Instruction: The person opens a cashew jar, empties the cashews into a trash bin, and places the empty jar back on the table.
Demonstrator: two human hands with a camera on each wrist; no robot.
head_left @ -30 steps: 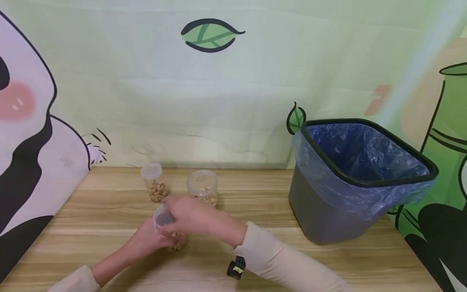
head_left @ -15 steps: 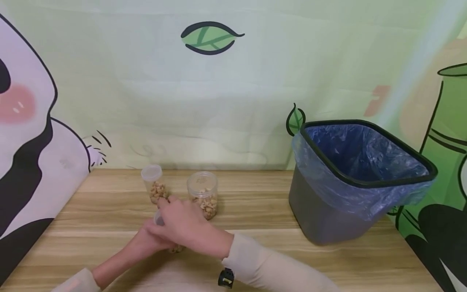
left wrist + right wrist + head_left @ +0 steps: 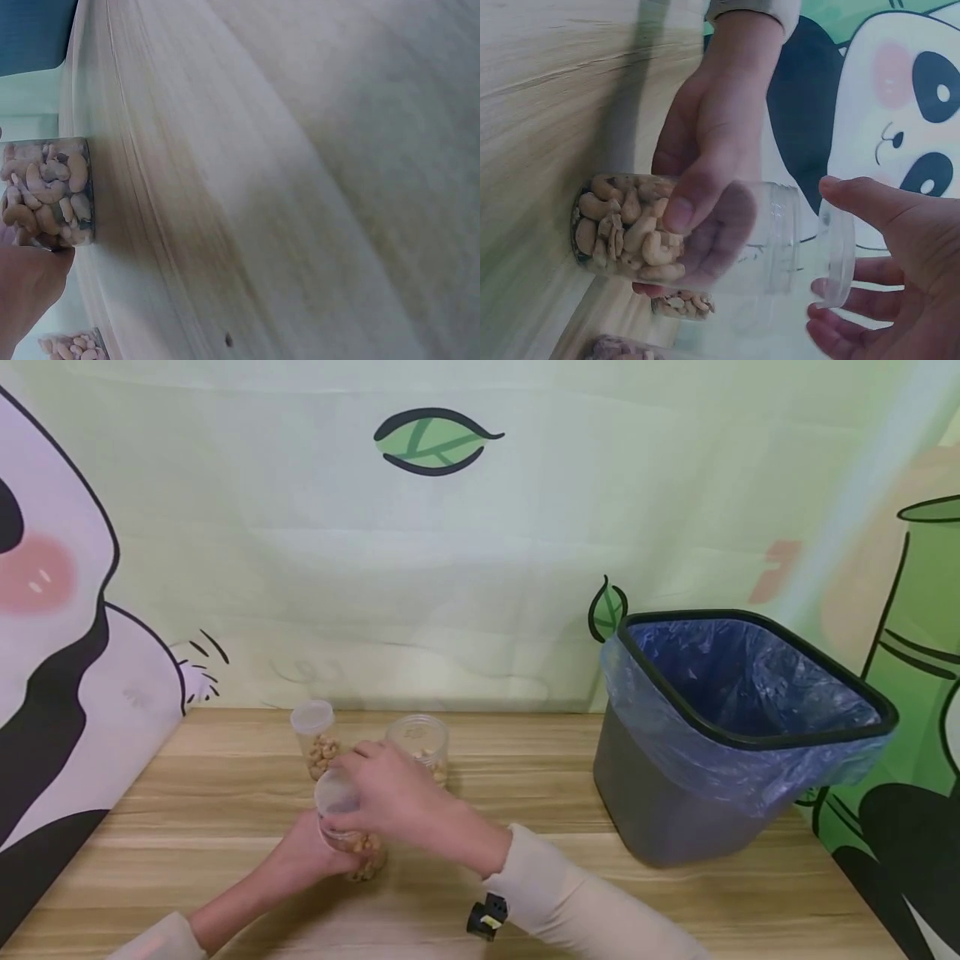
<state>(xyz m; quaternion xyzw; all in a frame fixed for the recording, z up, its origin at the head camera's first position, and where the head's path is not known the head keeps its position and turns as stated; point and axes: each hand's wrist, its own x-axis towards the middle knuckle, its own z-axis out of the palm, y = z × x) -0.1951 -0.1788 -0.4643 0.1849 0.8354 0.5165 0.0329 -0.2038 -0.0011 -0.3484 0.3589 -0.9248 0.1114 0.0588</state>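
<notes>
My left hand (image 3: 303, 852) is wrapped around a clear plastic jar (image 3: 634, 232) partly filled with cashews, which stands upright on the table. My right hand (image 3: 393, 793) is above the jar's mouth. In the right wrist view its thumb and fingers pinch a translucent round lid (image 3: 838, 259) by the edge, with a narrow gap between lid and threaded rim. In the left wrist view the lower part of the jar, packed with cashews (image 3: 49, 195), shows beside my fingers.
Behind my hands stand two more lidded cashew jars, a narrow one (image 3: 318, 747) at left and a wider one (image 3: 435, 760), partly hidden by my right hand. A grey trash bin (image 3: 660, 802) with a blue liner stands to the right. A printed cloth (image 3: 487, 610) hangs behind the table.
My right hand turned leftward over the lid, then swung back right. The lid now sits a little higher, apart from the jar. My left hand has kept its hold on the jar.
</notes>
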